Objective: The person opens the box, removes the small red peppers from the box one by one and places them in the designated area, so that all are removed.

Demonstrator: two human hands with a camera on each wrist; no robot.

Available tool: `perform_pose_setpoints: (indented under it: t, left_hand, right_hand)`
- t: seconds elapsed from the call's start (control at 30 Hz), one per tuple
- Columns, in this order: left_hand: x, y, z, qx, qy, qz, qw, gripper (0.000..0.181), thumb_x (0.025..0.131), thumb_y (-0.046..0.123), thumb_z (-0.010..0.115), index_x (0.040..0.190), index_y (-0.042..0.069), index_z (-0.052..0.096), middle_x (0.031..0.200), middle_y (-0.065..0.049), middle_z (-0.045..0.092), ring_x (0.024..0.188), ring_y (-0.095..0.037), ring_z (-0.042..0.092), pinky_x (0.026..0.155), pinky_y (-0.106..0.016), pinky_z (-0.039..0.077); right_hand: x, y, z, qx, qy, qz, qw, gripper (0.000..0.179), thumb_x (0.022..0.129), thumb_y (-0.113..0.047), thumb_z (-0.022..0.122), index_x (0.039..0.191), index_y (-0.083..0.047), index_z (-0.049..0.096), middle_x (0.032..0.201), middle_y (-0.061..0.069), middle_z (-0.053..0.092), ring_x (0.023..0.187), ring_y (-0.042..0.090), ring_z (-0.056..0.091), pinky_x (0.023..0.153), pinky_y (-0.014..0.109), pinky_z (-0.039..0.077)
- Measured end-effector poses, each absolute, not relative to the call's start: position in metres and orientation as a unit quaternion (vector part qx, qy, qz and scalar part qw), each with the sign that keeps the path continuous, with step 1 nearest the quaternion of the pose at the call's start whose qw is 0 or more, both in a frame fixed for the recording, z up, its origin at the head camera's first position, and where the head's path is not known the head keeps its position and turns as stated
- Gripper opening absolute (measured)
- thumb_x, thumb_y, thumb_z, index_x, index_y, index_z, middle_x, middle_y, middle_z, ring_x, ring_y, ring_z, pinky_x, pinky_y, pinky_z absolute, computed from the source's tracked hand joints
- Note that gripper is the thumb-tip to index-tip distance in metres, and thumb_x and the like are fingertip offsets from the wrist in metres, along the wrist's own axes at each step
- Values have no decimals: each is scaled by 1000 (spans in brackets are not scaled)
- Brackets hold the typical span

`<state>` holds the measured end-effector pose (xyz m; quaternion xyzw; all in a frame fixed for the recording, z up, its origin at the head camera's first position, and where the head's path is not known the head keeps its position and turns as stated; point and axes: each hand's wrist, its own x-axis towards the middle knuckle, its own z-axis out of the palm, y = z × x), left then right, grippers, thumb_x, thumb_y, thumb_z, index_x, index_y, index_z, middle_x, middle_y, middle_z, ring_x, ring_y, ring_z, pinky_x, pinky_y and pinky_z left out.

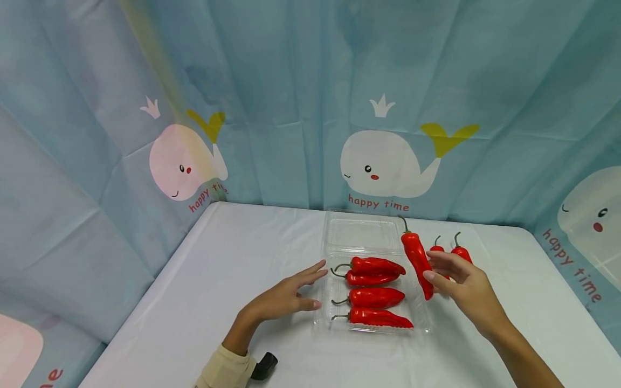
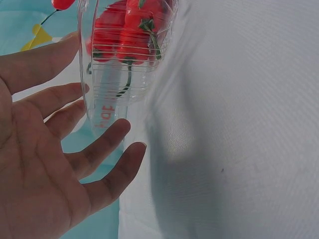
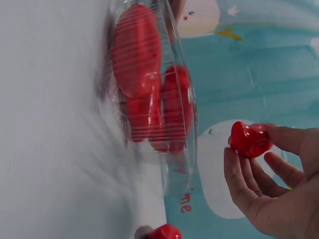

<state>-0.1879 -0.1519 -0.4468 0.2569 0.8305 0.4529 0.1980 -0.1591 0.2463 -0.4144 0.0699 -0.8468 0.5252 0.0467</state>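
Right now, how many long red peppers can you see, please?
7: four peppers in the clear plastic box, one pepper in the right hand, two peppers partly behind it; more may hide.

Peppers (image 1: 375, 297): smooth, glossy skin. Box (image 1: 417, 303): thin, clear, shiny plastic with ribbed walls. Bench (image 1: 267, 237): matt, cloth-like surface, finely textured. Curtain (image 1: 276, 108): smooth, creased, cloth-like sheet. Sleeve (image 1: 225, 369): matt cloth.

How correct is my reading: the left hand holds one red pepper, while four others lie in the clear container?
Not the left hand: the head view shows the right hand holding the red pepper; four others lie in the container.
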Motion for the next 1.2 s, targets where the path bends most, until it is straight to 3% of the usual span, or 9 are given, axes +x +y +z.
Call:
perform_pose_setpoints:
  t: [0.2, 0.5, 0.7, 0.83, 1.0, 1.2]
  left_hand:
    - [-187, -151, -446, 253, 831, 454, 199, 73, 100, 25, 70, 165, 11, 40, 178, -1, 22, 161, -33, 28, 117, -67, 41]
    - [-187, -151, -447, 258, 830, 453, 200, 73, 100, 25, 69, 164, 10, 39, 178, -2, 21, 161, -33, 27, 117, -67, 41]
    - [-188, -151, -447, 257, 830, 453, 200, 73, 100, 25, 69, 165, 11, 39, 178, -1, 21, 161, -33, 27, 116, -67, 42]
    - [-188, -151, -447, 253, 831, 452, 201, 73, 100, 26, 68, 165, 12, 39, 178, -1, 21, 161, -33, 28, 116, -66, 42]
    - [-188, -152, -448, 254, 833, 450, 199, 73, 100, 26, 68, 165, 12, 39, 178, 0, 21, 161, -32, 28, 116, -65, 43]
    - [-188, -152, -448, 259, 830, 453, 198, 73, 100, 27, 68, 165, 12, 39, 177, -1, 22, 161, -34, 28, 115, -66, 44]
  right_hand:
    - [-158, 260, -414, 56, -836, 544, 50, 50, 105, -26, 70, 149, -6, 57, 125, -10, 65, 103, 4, 71, 78, 34, 66]
    - [-159, 283, -418, 8, -844, 530, 74, 58, 105, -27, 69, 153, -1, 50, 119, -22, 60, 102, -12, 64, 76, 26, 64]
    - [-160, 297, -422, -22, -850, 519, 86, 60, 104, -29, 69, 153, 0, 49, 115, -28, 59, 98, -13, 64, 74, 20, 62]
    - [-161, 307, -424, -48, -852, 514, 89, 65, 104, -33, 69, 156, -1, 47, 117, -26, 57, 96, -16, 63, 74, 20, 63]
    - [-165, 322, -430, -80, -854, 507, 88, 70, 104, -40, 67, 159, -4, 45, 128, -13, 58, 94, -19, 60, 74, 22, 63]
    - [-170, 344, -441, -106, -846, 517, 81, 68, 105, -41, 65, 160, -5, 44, 122, -19, 56, 91, -20, 59, 74, 23, 64]
